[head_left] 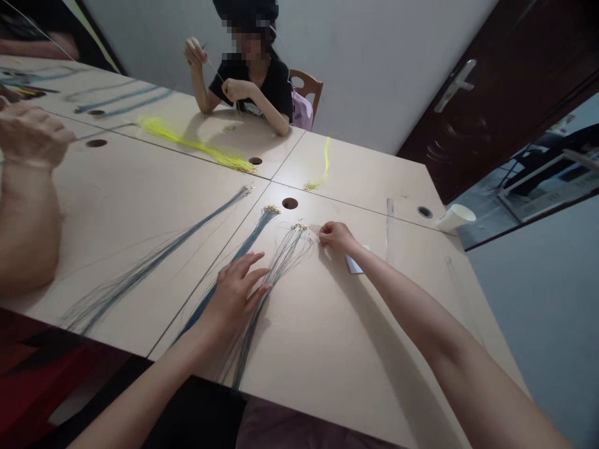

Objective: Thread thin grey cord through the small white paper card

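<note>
Thin blue-grey cords point(281, 262), seemingly gold-tipped, under left hand point(236, 290)

Two bare forearms enter from the bottom edge of the view, the person's own. The left hand point(236, 293) ends a slim arm that comes in from about 7 o'clock; no sleeve, watch or bracelet shows on it. The right hand point(337, 237) ends a longer stretch of arm coming in from about 5 o'clock, also uncovered to the frame edge. No rings are visible on either hand. Fingernails look short and unpainted, though they are small here.
</note>
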A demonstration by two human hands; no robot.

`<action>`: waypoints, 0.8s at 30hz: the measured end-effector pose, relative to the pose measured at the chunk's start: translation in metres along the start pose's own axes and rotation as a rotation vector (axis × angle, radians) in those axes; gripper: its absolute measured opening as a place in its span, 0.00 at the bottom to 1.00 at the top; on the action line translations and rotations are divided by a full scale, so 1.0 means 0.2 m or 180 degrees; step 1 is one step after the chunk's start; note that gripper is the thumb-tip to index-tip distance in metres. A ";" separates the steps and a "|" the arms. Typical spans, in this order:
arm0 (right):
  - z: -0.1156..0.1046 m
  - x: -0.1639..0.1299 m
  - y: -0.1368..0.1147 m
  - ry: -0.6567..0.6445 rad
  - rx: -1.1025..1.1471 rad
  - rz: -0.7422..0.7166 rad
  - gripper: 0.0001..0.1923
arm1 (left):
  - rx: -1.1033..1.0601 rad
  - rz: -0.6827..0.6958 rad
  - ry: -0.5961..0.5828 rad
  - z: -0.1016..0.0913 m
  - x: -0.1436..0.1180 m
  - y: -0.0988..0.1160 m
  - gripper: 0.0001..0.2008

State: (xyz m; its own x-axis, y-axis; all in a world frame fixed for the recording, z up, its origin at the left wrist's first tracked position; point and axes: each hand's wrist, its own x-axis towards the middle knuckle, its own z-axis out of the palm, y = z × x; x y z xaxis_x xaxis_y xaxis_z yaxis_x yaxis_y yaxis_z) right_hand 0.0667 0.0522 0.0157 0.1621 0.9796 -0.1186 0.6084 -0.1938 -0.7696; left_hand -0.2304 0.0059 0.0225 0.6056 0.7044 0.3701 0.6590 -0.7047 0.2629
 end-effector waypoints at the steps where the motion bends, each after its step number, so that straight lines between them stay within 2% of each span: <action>1: 0.00 0.00 0.01 0.0053 0.0124 -0.0013 0.02 | -0.0011 0.0006 -0.0014 0.00 0.00 0.00 0.12; 7: 0.02 -0.01 0.02 0.0316 0.0651 -0.0084 0.03 | -0.0107 0.0060 -0.0089 0.03 0.07 0.04 0.12; 12: 0.05 -0.03 0.02 0.0491 0.0958 -0.0161 0.05 | -0.0522 -0.0079 -0.0001 0.07 0.23 0.07 0.10; 19: 0.16 -0.05 0.00 0.0754 0.1322 -0.0359 0.08 | -0.1133 -0.0789 0.0183 0.26 0.56 0.11 0.09; 24: 0.21 -0.05 -0.01 0.0873 0.1402 -0.0453 0.09 | -0.1528 -0.0888 0.0147 0.39 0.65 0.13 0.09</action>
State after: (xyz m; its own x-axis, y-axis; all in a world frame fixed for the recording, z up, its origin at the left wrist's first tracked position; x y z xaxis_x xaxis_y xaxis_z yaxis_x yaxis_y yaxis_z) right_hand 0.0313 0.0447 -0.0077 0.3347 0.9334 0.1291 0.2651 0.0382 -0.9635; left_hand -0.0998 0.0855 0.0079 0.4099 0.8730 0.2641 0.5080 -0.4590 0.7289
